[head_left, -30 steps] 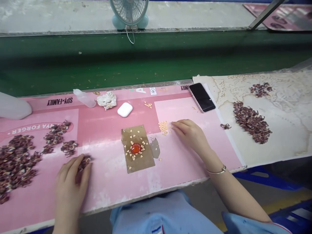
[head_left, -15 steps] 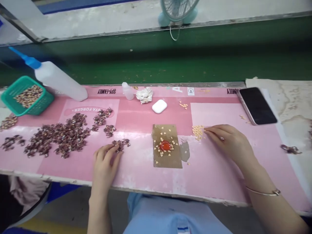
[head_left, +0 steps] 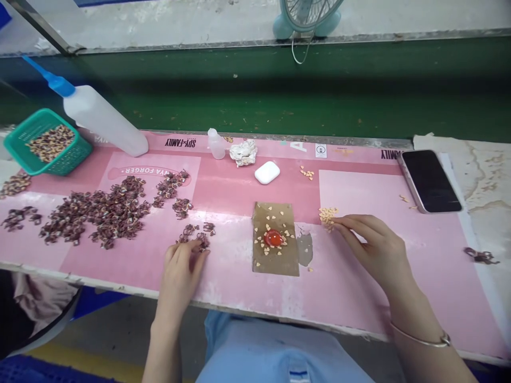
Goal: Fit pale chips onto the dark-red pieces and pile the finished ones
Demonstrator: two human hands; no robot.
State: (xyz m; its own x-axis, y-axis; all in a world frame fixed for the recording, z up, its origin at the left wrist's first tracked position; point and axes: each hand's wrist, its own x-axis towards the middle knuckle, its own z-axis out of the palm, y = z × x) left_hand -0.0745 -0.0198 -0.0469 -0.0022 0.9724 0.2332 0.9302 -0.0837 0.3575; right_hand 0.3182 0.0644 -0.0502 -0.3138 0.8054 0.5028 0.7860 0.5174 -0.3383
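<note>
The left hand [head_left: 181, 271] lies palm down and loosely curled, its fingertips [head_left: 198, 246] resting among a small, loose cluster of dark reddish-brown pieces [head_left: 195, 234]. The fingers cover what is beneath them, so I cannot tell whether they are pinching a piece. The right hand [head_left: 371, 247] comes in from the other side, fingers nearly straight and drawn together, their tips at the edge of a little pile of pale yellow hearts [head_left: 327, 217]; whether one is held between them is too small to tell. Between the hands lies a brown card [head_left: 279, 261], with more hearts ringed around a glossy red blob [head_left: 273, 238], possibly some kind of adhesive. This placing seems deliberate: each hand has its own material close by, and the card sits within reach of both. Beyond the cluster, a large heap of the dark pieces [head_left: 98, 213] spreads over the pink-covered counter [head_left: 231, 186], and a green mesh basket [head_left: 40, 119] holds more at the far left, beside a squeeze bottle with a blue nozzle [head_left: 104, 122]. Along the back edge are a small clear bottle [head_left: 216, 144], crumpled white tissue [head_left: 243, 152] and a white earbud case [head_left: 267, 172]. A phone [head_left: 430, 181] lies face up at the right.
</note>
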